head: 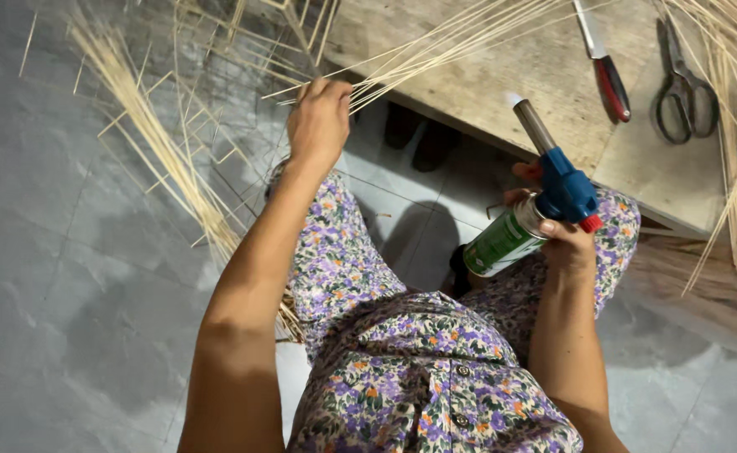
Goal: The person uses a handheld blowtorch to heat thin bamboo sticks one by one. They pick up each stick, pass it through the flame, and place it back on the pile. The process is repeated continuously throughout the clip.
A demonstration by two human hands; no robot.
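Blue-headed torch in the closed right hand points its nozzle toward upper left; left hand grips strips.

Floral clothing, bare forearms

The person wears a matching set in a thin cotton-like fabric, the top and the trousers in the same print: small flowers in purple, lilac and orange with green leaves on a pale ground. The top closes at the front with small round dark buttons. Both forearms are bare, without sleeves in view. The left hand and the right hand have no gloves, and no rings or watch can be seen.
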